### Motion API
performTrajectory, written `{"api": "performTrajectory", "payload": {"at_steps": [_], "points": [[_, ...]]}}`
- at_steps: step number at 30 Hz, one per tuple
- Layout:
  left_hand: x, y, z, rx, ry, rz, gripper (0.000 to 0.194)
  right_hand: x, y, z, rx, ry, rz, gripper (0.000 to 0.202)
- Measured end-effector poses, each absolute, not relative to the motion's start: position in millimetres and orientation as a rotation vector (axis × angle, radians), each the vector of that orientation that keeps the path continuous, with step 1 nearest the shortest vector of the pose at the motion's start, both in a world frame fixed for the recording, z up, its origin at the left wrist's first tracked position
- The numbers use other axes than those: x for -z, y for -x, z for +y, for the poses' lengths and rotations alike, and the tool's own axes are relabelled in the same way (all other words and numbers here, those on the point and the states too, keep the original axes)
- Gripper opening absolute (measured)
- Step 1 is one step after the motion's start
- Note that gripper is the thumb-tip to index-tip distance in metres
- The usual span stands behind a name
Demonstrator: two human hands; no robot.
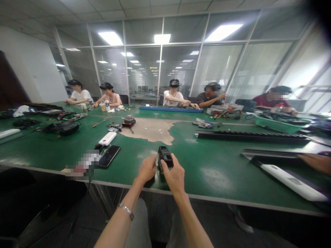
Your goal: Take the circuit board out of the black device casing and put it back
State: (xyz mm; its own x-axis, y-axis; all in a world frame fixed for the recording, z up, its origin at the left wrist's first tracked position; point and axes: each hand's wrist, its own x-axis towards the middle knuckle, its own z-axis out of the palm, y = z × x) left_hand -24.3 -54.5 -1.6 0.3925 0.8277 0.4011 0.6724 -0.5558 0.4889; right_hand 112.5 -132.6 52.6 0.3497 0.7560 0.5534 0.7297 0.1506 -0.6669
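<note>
Near the front edge of the green table, my right hand (175,174) is closed around the sides of a small black rectangular housing (165,155). The housing has openings in its top and stands tilted away from me. Just to its left is my left hand (148,167), with curled fingers pressed together close to the housing's side. What those fingers hold, if anything, is hidden. A metal bracelet (126,211) circles my left wrist.
To the left lie a black phone (110,156) and a white power bank (107,138). A bare tan patch (152,132) marks the table ahead. Long black rails (248,136) and a green basket (278,124) are at right. Another person's hand (317,162) reaches in there; several people sit opposite.
</note>
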Motion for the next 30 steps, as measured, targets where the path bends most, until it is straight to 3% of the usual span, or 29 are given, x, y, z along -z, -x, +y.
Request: {"api": "performTrajectory", "payload": {"at_steps": [4, 10, 19, 30], "points": [[8, 24, -50, -0.948, -2.437, 1.312, 0.059, -59, -138, -135, 0.034, 1.524, -1.306, 0.062], [10, 24, -49, -0.967, -2.438, 1.301, 0.061, -23, -173, -136, 0.065, 1.741, -1.283, 0.062], [6, 25, -53, -0.962, -2.410, 1.265, 0.063, 10, -177, -129, 0.109, 1.682, -1.327, 0.064], [6, 25, -53, -0.984, -2.396, 1.260, 0.062, 12, -178, -132, 0.172, 1.639, -1.369, 0.074]]}}
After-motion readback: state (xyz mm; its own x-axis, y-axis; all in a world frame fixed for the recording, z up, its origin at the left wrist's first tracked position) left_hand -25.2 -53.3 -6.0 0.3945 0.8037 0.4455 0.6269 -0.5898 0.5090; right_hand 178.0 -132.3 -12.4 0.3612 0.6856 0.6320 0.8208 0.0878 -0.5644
